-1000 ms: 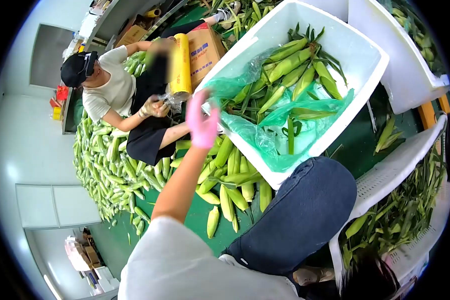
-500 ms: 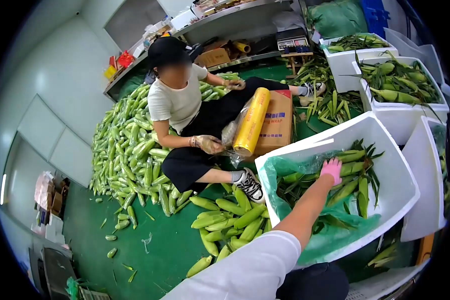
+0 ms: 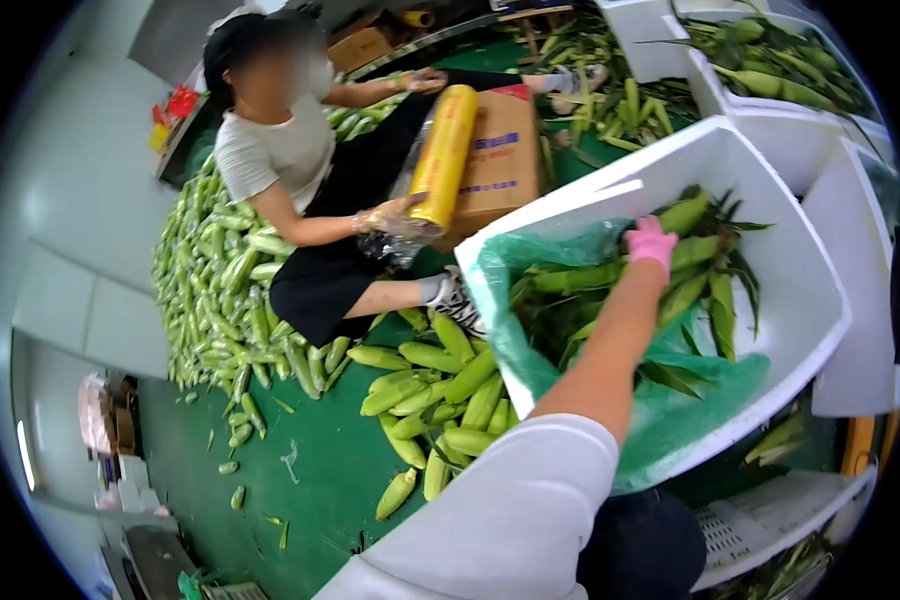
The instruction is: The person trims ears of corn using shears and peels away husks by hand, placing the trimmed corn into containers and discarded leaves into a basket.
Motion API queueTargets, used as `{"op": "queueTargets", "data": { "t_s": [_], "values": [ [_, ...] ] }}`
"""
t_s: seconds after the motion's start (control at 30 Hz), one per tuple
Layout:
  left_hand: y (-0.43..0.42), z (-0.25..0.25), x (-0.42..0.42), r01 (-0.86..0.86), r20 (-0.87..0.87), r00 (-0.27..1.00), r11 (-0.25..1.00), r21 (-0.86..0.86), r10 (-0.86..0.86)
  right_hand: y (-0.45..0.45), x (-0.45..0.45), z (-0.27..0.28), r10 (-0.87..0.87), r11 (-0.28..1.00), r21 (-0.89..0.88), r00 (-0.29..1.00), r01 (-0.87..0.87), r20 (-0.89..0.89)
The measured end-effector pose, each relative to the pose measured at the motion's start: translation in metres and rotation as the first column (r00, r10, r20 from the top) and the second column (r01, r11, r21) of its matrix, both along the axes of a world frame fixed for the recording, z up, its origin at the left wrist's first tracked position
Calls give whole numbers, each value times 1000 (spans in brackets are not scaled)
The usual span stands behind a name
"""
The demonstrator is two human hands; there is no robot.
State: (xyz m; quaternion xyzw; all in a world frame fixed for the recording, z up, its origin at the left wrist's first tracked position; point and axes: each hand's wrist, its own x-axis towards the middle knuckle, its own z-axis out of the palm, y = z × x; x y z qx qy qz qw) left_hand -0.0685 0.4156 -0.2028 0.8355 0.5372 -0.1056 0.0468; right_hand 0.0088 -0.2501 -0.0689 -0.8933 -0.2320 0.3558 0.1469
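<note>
My left hand (image 3: 651, 243), in a pink glove, reaches into a white foam box (image 3: 800, 290) at the right. Its fingers are curled over a green ear of corn (image 3: 684, 214) near the top of the pile. More unhusked ears with dark leaves lie beneath and beside it. Green plastic film (image 3: 705, 388) lines part of the box. My right hand is out of view.
A co-worker (image 3: 280, 150) sits at the left, gloved hands near a yellow wrap roll (image 3: 444, 155) and a carton (image 3: 500, 160). Bare ears (image 3: 430, 395) lie on the green floor beside a wrapped-corn heap (image 3: 220, 280). Another corn-filled box (image 3: 715, 85) stands behind.
My left hand has come from outside the box down onto the corn and its fingers have curled round an ear. The co-worker's hand has moved to the yellow roll. The view has turned.
</note>
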Motion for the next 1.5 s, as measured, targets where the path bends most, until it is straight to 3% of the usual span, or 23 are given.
{"op": "queueTargets", "data": {
  "t_s": [0.1,0.23,0.37,0.43,0.5,0.57,0.6,0.63,0.67,0.7,0.77,0.8,0.83,0.87,0.9,0.97,1.0,1.03,1.1,1.13,1.23,1.3,1.5],
  "values": [
    [-5,15,-29,33,64,998,947,-319,-13,-27,-17,8,-65,998,-18,998,65,-24],
    [-54,-7,-60,139,232,971,935,-325,-64,-65,-53,19,-163,986,-52,982,158,-100],
    [-136,26,-54,290,76,957,901,-322,-280,-102,-76,32,-245,970,-44,951,241,-188],
    [-183,-9,-61,179,100,984,805,-565,-148,-119,-95,38,-284,958,-27,936,285,-209],
    [-189,-110,-68,232,-44,932,684,-692,-360,-129,-106,42,-318,943,27,922,332,-221],
    [-200,-24,-69,137,-176,930,749,-648,-322,-148,-116,29,-390,883,222,910,414,-142],
    [-178,-27,-70,542,-156,622,565,-623,-768,-133,-116,57,-449,818,287,865,499,-224],
    [-161,-38,-81,539,19,780,657,-528,-625,-141,-114,51,-464,823,291,873,488,-152],
    [-164,1,-84,232,204,970,770,-595,-135,-152,-109,40,-482,823,297,872,485,-87],
    [-175,44,-88,155,341,923,641,-752,177,-160,-109,31,-509,817,297,860,494,-29],
    [-189,107,-80,158,276,578,227,-961,768,-163,-101,25,-606,545,503,729,671,-317],
    [-183,142,-79,214,207,575,99,-972,792,-155,-94,52,-532,411,543,677,732,-509],
    [-190,173,-80,280,323,506,201,-939,800,-149,-86,74,-513,333,568,650,753,-561],
    [-166,173,-85,513,367,519,63,-856,772,-144,-82,93,-450,164,502,517,849,-728],
    [-175,205,-77,508,346,483,65,-859,804,-148,-74,135,-404,228,393,453,891,-794],
    [-281,306,-59,583,301,308,71,-809,902,-132,-59,113,-387,131,596,595,792,-704],
    [-301,313,-54,658,378,346,65,-750,859,-143,-61,179,-318,216,504,549,836,-773],
    [-381,375,-52,498,606,429,384,-777,669,-135,-58,171,-318,197,574,606,795,-730],
    [-410,343,-35,669,311,688,-409,-621,655,-117,-52,147,-288,138,695,700,705,-653],
    [-463,331,-31,697,399,626,-251,-671,670,-119,-57,159,-354,112,769,748,630,-561],
    [-558,282,-17,632,416,690,-213,-745,593,-116,-65,138,-635,224,868,742,443,-215],
    [-628,260,-2,712,580,552,24,-702,599,-125,-76,126,-643,217,836,718,504,-266],
    [-689,245,1,742,643,519,76,-666,563,-162,-67,135,-588,224,768,712,600,-385]
  ]
}}
